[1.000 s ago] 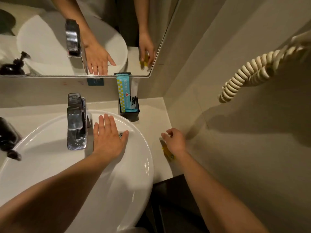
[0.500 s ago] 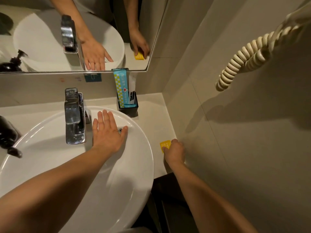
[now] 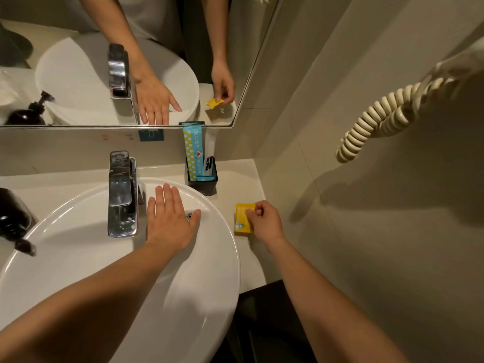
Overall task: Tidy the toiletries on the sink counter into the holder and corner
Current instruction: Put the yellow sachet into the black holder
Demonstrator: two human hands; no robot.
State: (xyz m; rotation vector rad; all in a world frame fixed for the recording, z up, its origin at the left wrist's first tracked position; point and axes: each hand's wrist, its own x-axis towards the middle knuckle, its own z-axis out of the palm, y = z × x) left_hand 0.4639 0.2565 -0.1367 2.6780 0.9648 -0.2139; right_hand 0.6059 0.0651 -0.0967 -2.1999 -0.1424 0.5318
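Observation:
A small yellow packet (image 3: 243, 217) is pinched at its right edge by my right hand (image 3: 264, 222), over the counter (image 3: 235, 184) between the basin and the right wall. A black square holder (image 3: 202, 179) stands at the counter's back, near the corner, with a tall blue-and-yellow packet (image 3: 193, 150) and a white sachet upright in it. My left hand (image 3: 169, 218) lies flat, fingers spread, on the rim of the white basin (image 3: 78, 258), to the right of the chrome tap (image 3: 121, 195).
A dark pump bottle (image 3: 13, 218) sits at the left edge. The mirror (image 3: 183, 61) above reflects both hands and the packet. A coiled cream cord (image 3: 379, 119) hangs on the right wall. The counter's front edge drops off below my right wrist.
My right hand has brought the yellow packet out from under its palm and now holds it by the edge, lifted and in plain sight. The left hand has stayed on the basin rim.

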